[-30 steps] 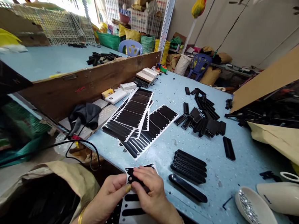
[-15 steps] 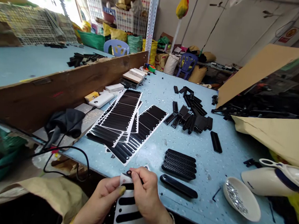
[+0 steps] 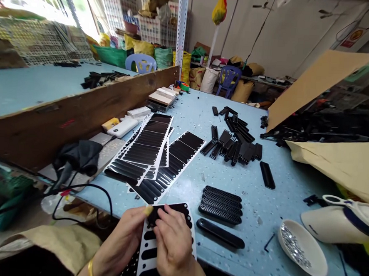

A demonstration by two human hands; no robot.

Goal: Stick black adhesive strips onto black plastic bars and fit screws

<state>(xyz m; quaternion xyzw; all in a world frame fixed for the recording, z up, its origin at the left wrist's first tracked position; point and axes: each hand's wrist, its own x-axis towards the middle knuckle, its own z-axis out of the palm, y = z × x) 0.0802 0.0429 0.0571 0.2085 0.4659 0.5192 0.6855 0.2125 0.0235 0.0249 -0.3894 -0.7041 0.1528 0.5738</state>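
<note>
One sheet (image 3: 144, 264) (white, black-striped) — left hand (image 3: 127, 229) pinching its edge, right hand (image 3: 174, 242) half-curled on top, grip hidden.

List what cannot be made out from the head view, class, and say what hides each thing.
All in the head view:
Middle of the held sheet: hidden by the right hand.
Its lower end: cut off by the bottom edge.
Parts of the overlapping sheets: covered by those on top.
Inside of the bag: too dark, partly cut off below.
Number of metal pieces in the bowl: too small and crowded.
</note>
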